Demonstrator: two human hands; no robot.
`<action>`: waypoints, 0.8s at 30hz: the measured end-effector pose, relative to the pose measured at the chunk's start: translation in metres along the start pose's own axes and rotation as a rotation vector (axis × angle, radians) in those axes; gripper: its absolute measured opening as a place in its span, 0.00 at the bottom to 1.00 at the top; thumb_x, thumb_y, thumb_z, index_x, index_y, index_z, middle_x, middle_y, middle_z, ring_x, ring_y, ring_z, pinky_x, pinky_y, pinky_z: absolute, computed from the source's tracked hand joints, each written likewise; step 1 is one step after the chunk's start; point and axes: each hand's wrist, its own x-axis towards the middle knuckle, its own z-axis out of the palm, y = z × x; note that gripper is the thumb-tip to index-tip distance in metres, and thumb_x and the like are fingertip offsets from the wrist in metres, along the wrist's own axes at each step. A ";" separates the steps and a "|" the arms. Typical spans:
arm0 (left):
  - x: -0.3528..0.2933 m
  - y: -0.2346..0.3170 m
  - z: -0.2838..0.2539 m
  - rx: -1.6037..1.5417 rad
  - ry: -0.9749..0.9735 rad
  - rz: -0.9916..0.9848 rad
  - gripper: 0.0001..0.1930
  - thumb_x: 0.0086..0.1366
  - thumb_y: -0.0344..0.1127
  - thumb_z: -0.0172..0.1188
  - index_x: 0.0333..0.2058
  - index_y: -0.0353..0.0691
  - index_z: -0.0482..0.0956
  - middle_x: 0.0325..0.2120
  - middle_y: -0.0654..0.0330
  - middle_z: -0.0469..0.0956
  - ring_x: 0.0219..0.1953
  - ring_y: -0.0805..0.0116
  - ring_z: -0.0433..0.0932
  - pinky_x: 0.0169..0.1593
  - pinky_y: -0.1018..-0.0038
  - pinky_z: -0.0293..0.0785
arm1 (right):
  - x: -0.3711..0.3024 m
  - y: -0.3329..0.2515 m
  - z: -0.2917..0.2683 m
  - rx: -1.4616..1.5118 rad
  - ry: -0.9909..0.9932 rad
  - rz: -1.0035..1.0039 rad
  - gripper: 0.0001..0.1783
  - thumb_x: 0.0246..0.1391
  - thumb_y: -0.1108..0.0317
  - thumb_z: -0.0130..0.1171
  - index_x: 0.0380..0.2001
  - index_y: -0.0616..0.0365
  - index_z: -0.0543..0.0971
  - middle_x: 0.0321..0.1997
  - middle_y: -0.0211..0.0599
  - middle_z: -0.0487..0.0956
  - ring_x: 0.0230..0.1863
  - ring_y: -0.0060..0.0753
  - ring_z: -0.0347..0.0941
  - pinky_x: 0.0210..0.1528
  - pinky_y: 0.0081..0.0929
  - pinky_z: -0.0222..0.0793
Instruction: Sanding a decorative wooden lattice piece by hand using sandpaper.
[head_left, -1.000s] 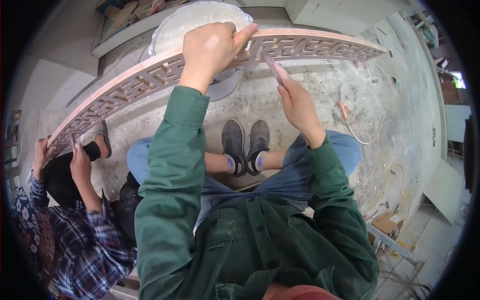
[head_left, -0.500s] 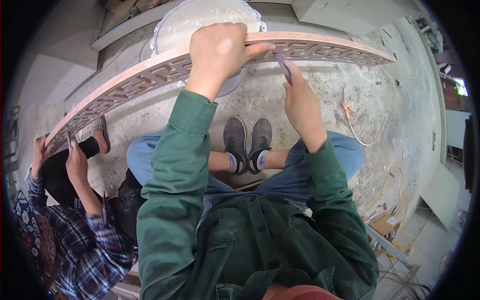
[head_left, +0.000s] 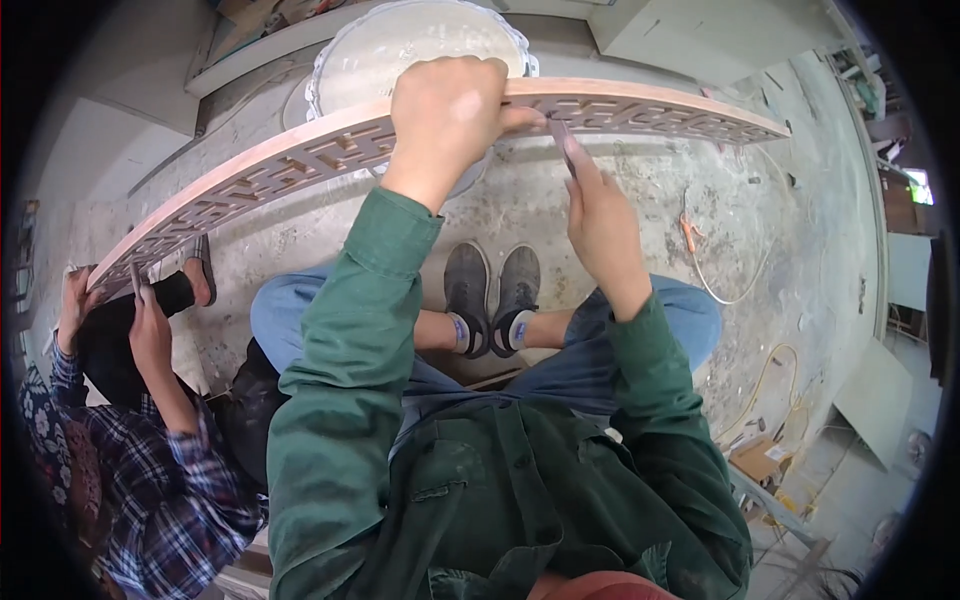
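A long wooden lattice panel (head_left: 690,112), pierced with a carved geometric pattern, stretches across the far side of the head view. Over its top edge, near the middle, my left hand (head_left: 450,115) is closed, with the thumb stretched to the right along the fretwork. My right hand (head_left: 605,225) pinches a thin, flat, dark strip (head_left: 562,140); I cannot make out its exact kind. The strip's far end meets the cutouts just beside my left thumb. At the panel's left end, a co-worker's hands (head_left: 150,320) hold the wood and a similar dark strip.
Behind the panel stands a round pale tabletop (head_left: 420,45) with a scalloped rim. An orange-handled tool (head_left: 688,235) with a pale hose lies on the stained floor to the right. A cardboard box (head_left: 758,457) and yellow cord are at lower right. The co-worker sits close on my left.
The panel and both my hands sit slightly lower in the picture. My right hand and its strip have shifted only a little against the fretwork; my left hand keeps its grip.
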 end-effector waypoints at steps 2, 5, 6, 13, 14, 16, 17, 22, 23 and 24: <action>0.001 -0.001 -0.002 -0.014 -0.019 0.025 0.27 0.42 0.64 0.68 0.17 0.42 0.77 0.14 0.56 0.75 0.21 0.55 0.77 0.24 0.63 0.70 | 0.023 -0.001 0.005 -0.031 -0.006 0.016 0.26 0.61 0.72 0.49 0.63 0.47 0.65 0.38 0.56 0.77 0.38 0.61 0.74 0.39 0.49 0.69; -0.002 -0.002 -0.006 -0.041 -0.084 -0.020 0.21 0.37 0.54 0.74 0.19 0.42 0.80 0.18 0.56 0.78 0.24 0.56 0.80 0.28 0.65 0.74 | 0.018 0.000 0.010 -0.053 0.014 -0.006 0.26 0.61 0.72 0.49 0.62 0.48 0.65 0.39 0.55 0.77 0.40 0.59 0.75 0.41 0.47 0.70; -0.003 -0.002 -0.006 -0.033 -0.081 -0.011 0.22 0.38 0.56 0.73 0.19 0.43 0.79 0.16 0.57 0.77 0.23 0.56 0.79 0.27 0.64 0.72 | 0.009 -0.001 0.007 -0.022 0.015 -0.010 0.26 0.61 0.73 0.50 0.62 0.49 0.66 0.39 0.55 0.77 0.40 0.59 0.75 0.41 0.47 0.70; 0.000 0.005 -0.005 -0.034 -0.067 -0.012 0.21 0.39 0.54 0.73 0.20 0.43 0.79 0.18 0.57 0.78 0.24 0.57 0.79 0.27 0.64 0.73 | 0.013 0.008 0.003 0.008 0.051 -0.025 0.27 0.60 0.72 0.51 0.63 0.46 0.66 0.38 0.54 0.77 0.38 0.59 0.75 0.38 0.48 0.71; 0.000 0.003 -0.008 -0.015 -0.103 -0.056 0.19 0.37 0.51 0.74 0.20 0.43 0.81 0.19 0.56 0.79 0.25 0.57 0.81 0.29 0.65 0.74 | 0.022 0.005 0.006 0.010 0.039 -0.015 0.26 0.60 0.74 0.50 0.62 0.48 0.67 0.43 0.55 0.78 0.43 0.59 0.75 0.43 0.46 0.71; -0.002 0.002 -0.010 -0.006 -0.130 -0.062 0.19 0.38 0.51 0.74 0.20 0.42 0.81 0.19 0.56 0.79 0.25 0.57 0.81 0.29 0.65 0.74 | 0.013 -0.005 0.006 -0.012 0.010 0.026 0.26 0.60 0.73 0.50 0.62 0.47 0.67 0.43 0.55 0.78 0.43 0.59 0.75 0.43 0.46 0.71; -0.002 0.001 -0.011 -0.001 -0.163 -0.078 0.19 0.38 0.51 0.74 0.20 0.42 0.81 0.19 0.56 0.79 0.25 0.57 0.81 0.29 0.65 0.74 | 0.007 -0.010 0.004 -0.037 -0.031 0.066 0.26 0.60 0.73 0.50 0.62 0.47 0.67 0.43 0.56 0.78 0.43 0.59 0.75 0.43 0.46 0.71; 0.004 0.006 -0.007 -0.025 -0.118 -0.031 0.19 0.38 0.51 0.74 0.20 0.42 0.81 0.19 0.55 0.79 0.25 0.57 0.80 0.29 0.65 0.74 | -0.003 0.011 0.007 0.021 0.037 -0.006 0.27 0.60 0.68 0.50 0.64 0.45 0.63 0.35 0.55 0.75 0.33 0.61 0.75 0.35 0.53 0.70; 0.004 0.007 -0.010 -0.020 -0.121 -0.044 0.19 0.38 0.51 0.74 0.20 0.42 0.81 0.19 0.55 0.79 0.25 0.57 0.80 0.29 0.65 0.74 | 0.010 0.014 0.010 0.016 0.066 -0.051 0.28 0.60 0.68 0.50 0.64 0.45 0.63 0.36 0.54 0.76 0.33 0.60 0.75 0.35 0.52 0.71; 0.004 0.005 -0.012 -0.012 -0.117 -0.059 0.19 0.38 0.51 0.74 0.19 0.42 0.80 0.19 0.55 0.79 0.25 0.57 0.80 0.28 0.65 0.74 | 0.020 0.014 0.013 0.010 0.097 -0.103 0.28 0.60 0.68 0.51 0.64 0.45 0.63 0.36 0.53 0.76 0.33 0.60 0.75 0.34 0.52 0.71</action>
